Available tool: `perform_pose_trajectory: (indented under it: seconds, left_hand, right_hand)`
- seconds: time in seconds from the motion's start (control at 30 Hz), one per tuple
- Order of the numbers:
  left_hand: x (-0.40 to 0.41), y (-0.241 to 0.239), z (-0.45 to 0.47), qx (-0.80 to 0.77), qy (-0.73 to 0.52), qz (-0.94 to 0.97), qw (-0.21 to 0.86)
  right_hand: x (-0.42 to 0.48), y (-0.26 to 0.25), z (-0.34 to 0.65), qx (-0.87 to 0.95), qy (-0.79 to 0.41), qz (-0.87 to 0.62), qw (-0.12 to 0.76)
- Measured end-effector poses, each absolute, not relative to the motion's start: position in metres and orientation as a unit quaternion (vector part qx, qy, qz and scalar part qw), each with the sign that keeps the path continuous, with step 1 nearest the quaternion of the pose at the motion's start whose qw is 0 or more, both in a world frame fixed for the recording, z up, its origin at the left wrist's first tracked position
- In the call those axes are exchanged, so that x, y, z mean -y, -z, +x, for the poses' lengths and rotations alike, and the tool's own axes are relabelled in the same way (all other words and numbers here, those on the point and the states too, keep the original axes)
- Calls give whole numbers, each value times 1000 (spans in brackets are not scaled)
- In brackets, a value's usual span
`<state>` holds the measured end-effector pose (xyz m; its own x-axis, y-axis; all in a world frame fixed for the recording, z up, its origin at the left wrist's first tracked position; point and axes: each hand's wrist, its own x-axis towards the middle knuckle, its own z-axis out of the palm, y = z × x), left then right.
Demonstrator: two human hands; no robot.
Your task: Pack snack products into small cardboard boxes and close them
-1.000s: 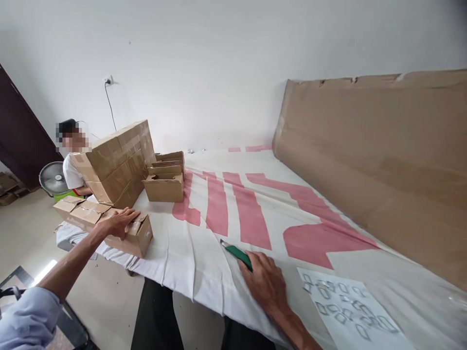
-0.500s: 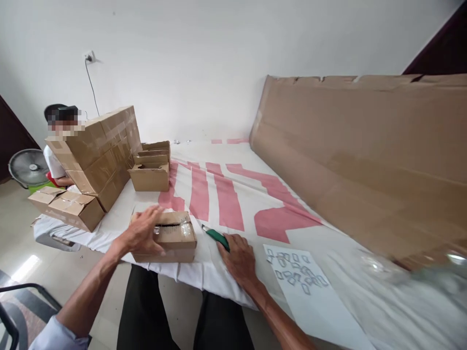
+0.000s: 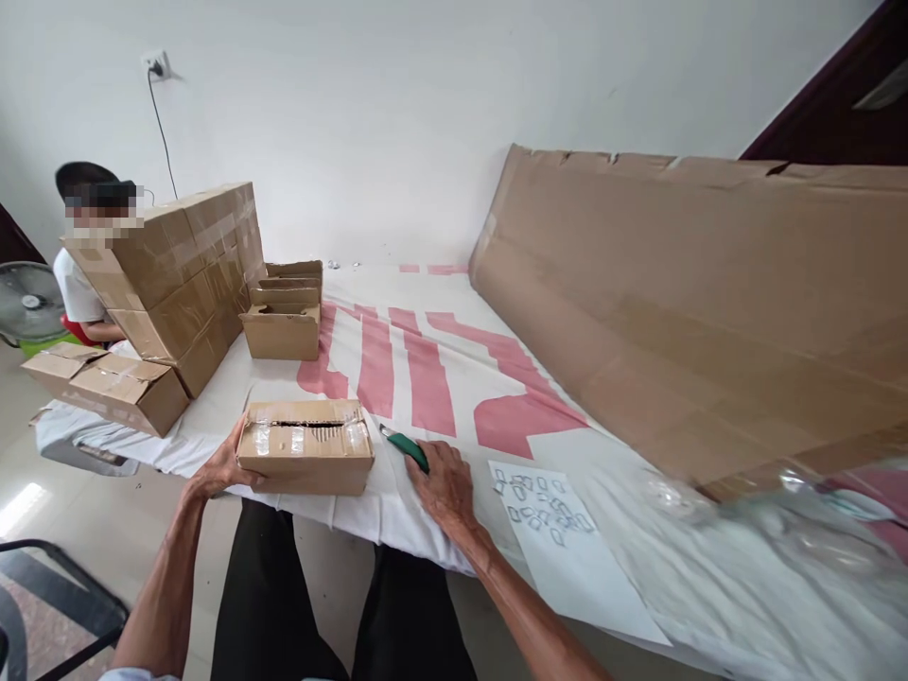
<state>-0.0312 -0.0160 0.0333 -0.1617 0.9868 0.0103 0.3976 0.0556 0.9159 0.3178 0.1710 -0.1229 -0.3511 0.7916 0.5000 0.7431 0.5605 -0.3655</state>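
Observation:
A small cardboard box (image 3: 306,463) lies near the table's front edge, clear tape over its top and a dark slit along the top seam. My left hand (image 3: 225,465) grips its left end, the thumb at the front and the other fingers partly hidden behind the box. To the right of the box, my right hand (image 3: 444,484) rests on the cloth, closed around a green utility knife (image 3: 406,448). The knife's tip points toward the box without touching it.
Stacked taped boxes (image 3: 191,274) stand at the left, with open boxes (image 3: 282,331) beside them. A paper sheet (image 3: 560,558) with drawn outlines lies right of my hand. A large cardboard sheet (image 3: 673,312) leans at the right. Behind the stack sits a person (image 3: 78,284).
My left hand has gone from the top of the box to its left end and now grips it. The knife stays in my right hand. The whole view has shifted slightly.

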Motion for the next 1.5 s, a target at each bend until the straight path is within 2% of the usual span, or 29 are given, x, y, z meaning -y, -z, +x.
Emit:
perform_pose_trajectory:
  seconds: [0.17, 0.4, 0.5, 0.6, 0.73, 0.87, 1.03, 1.13, 1.2, 1.27, 1.33, 1.5]
  left_hand:
    - [22, -30, -24, -608, -447, 565, 334]
    - [28, -30, -1, -653, -410, 603, 208]
    - [27, -42, 18, -681, -394, 593, 171]
    - [28, -54, 32, -695, -369, 590, 183]
    - [32, -63, 39, -669, -365, 616, 201]
    - [32, -61, 43, -641, -403, 622, 202]
    - [30, -56, 49, -621, -432, 628, 182]
    - [29, -58, 55, -619, -434, 630, 176]
    - [28, -61, 61, -626, -425, 632, 170]
    - [24, -66, 69, -635, -413, 633, 158]
    - [21, -69, 77, -642, -407, 633, 146]
    - [16, -73, 87, -646, -407, 632, 132]
  right_hand:
    - [-174, 124, 316, 808, -65, -475, 342]
    - [-164, 73, 303, 735, -246, -408, 483]
    - [-156, 44, 295, 746, -305, -362, 468]
    - [-153, 33, 291, 751, -347, -355, 436]
    - [-157, 39, 293, 715, -418, -377, 414]
    - [-163, 51, 296, 691, -442, -380, 427]
    - [-178, 47, 308, 661, -365, -447, 479]
    - [-170, 6, 313, 657, -259, -451, 546]
    - [-150, -36, 307, 723, -185, -355, 562]
    - [-125, -77, 294, 824, -130, -211, 509]
    - [-104, -108, 276, 899, -73, -100, 420]
    - [-91, -126, 244, 963, 67, -68, 250]
